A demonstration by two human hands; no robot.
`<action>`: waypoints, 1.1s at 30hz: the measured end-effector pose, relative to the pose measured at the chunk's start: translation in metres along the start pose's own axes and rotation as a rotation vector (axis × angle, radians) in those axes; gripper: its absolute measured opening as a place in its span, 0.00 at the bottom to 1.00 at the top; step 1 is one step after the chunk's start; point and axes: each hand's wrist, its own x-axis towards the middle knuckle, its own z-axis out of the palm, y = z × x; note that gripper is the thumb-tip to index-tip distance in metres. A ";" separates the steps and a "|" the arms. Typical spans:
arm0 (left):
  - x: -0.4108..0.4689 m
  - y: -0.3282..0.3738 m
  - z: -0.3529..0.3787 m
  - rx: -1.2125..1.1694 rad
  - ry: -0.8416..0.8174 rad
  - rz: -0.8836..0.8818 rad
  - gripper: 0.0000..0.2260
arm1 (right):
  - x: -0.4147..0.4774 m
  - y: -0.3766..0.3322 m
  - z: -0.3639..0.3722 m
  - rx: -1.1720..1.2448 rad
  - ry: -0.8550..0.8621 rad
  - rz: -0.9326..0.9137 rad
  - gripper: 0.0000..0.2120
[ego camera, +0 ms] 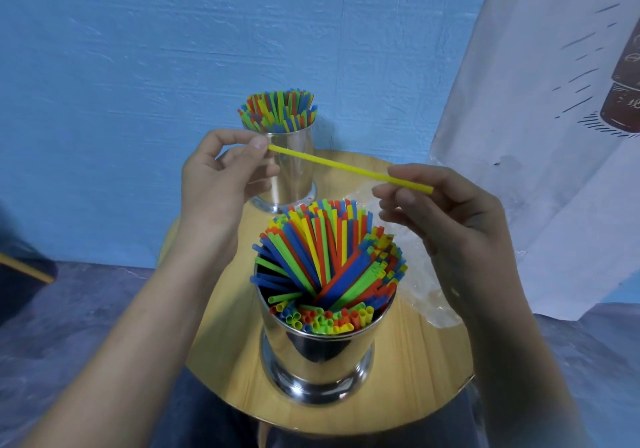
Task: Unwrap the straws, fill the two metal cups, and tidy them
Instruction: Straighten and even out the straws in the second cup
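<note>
Blue wall (138,49) behind, and a white printed banner (536,136) hangs at the right. It crowds the right edge of the round wooden table (415,361).

One metal cup (318,354) stands toward the table's near edge, packed with coloured straws (325,260). Some stand upright and many lean crosswise over the rim, so this one looks messy and likely needs straightening. The second metal cup (294,170) stands at the far edge, and its straws (277,110) are upright and even. The two cups are well apart with bare tabletop between them.

Crumpled clear wrapper (426,295) lies along the right edge, beside the near cup and under the right forearm. It probably needs clearing later.

The left hand (214,184) is raised in front of the far cup and pinches one end of a yellow straw (332,165) between thumb and forefinger. The right hand (446,212) pinches near the other end, and the tip pokes out past the fingers. The straw is bare and slants down to the right, in the air above the gap between the cups.

Judgement: last loose straw, about to be dropped into a cup. The near cup sits directly below with a clear path down, though there is little room left inside it.
</note>
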 end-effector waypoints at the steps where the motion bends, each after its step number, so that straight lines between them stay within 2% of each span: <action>1: 0.000 0.000 -0.001 0.064 -0.046 -0.024 0.03 | 0.000 0.000 0.000 0.020 0.037 -0.004 0.10; 5: -0.003 0.004 -0.004 0.302 -0.274 -0.072 0.04 | 0.004 -0.004 -0.003 0.103 0.201 -0.068 0.05; 10: -0.005 0.010 -0.005 0.546 -0.657 -0.075 0.21 | 0.006 -0.009 -0.009 0.098 0.350 -0.107 0.05; 12: -0.007 0.010 -0.001 0.598 -0.737 -0.093 0.22 | 0.004 -0.009 -0.008 0.020 0.343 -0.114 0.04; 17: -0.007 0.014 0.011 0.572 -0.718 -0.058 0.08 | 0.001 -0.005 0.000 -0.212 0.166 -0.130 0.06; 19: -0.006 0.015 0.016 0.585 -0.714 -0.031 0.07 | -0.001 -0.001 0.004 -0.284 0.096 -0.114 0.09; 23: -0.005 0.015 0.022 0.595 -0.713 -0.004 0.04 | -0.003 0.005 0.007 -0.358 0.066 -0.092 0.17; 27: -0.005 0.015 0.024 0.593 -0.699 0.037 0.02 | -0.002 0.008 0.001 -0.463 -0.011 -0.099 0.07; 30: -0.003 0.015 0.023 0.535 -0.625 0.104 0.01 | -0.002 0.010 -0.001 -0.480 -0.105 -0.086 0.02; 33: -0.002 0.016 0.022 0.352 -0.483 0.131 0.02 | -0.003 0.011 -0.001 -0.472 -0.133 -0.080 0.08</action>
